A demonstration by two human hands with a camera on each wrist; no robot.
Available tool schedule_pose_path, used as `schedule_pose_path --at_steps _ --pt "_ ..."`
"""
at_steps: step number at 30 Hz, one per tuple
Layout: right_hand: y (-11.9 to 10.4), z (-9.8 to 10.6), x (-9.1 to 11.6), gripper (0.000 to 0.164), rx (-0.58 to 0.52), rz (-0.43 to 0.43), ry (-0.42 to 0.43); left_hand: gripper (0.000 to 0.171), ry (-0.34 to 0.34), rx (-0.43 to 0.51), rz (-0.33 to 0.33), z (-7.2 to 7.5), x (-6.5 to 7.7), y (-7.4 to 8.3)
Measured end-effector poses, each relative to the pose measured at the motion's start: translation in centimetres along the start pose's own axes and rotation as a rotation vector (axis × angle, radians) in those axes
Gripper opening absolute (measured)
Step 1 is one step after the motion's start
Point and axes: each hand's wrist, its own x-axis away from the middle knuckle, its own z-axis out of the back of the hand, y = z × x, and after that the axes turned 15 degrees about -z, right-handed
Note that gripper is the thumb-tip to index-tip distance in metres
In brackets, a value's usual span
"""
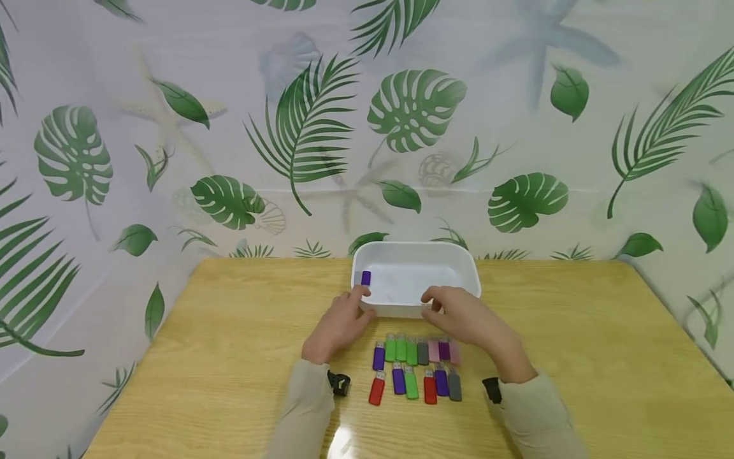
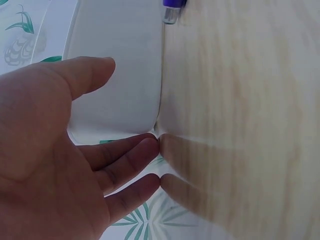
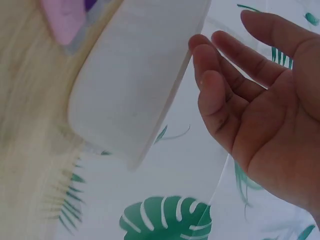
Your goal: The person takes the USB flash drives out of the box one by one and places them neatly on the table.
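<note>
A white plastic box (image 1: 401, 311) stands at the back of the table. Inside its left end lies a purple USB stick (image 1: 366, 278). My left hand (image 1: 338, 324) is at the box's front left corner; in the left wrist view its thumb (image 2: 92, 75) overlaps the box wall and its straight fingers (image 2: 132, 162) lie past the corner. Over the front rim, toward the right, hovers my right hand (image 1: 466, 317) with loosely bent fingers (image 3: 212, 95) and nothing between them.
Two rows of USB sticks lie in front of the box: green (image 1: 401, 348), grey (image 1: 455, 386), pink (image 1: 434, 350), purple (image 1: 398, 380) and red ones (image 1: 376, 389). Behind the wooden table (image 1: 229, 357) hangs a leaf-patterned backdrop (image 1: 321, 210).
</note>
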Motion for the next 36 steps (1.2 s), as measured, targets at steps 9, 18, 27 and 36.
schedule_pose_path --at_steps 9,18,27,36 --pt "-2.4 -1.6 -5.3 0.019 0.236 0.032 0.017 0.036 0.004 -0.006 -0.015 0.1 0.1 -0.1" --pt "-2.9 -3.3 -9.7 0.042 0.341 -0.033 -0.076 0.036 0.001 0.002 -0.011 0.0 0.1 -0.2" --pt "-2.9 -4.8 -11.7 0.059 0.325 -0.14 -0.155 0.036 0.001 0.003 -0.02 0.0 0.2 -0.2" --pt "-3.5 -5.4 -12.3 0.064 0.405 -0.157 -0.202 0.036 0.016 -0.017 -0.039 0.1 0.1 -0.5"
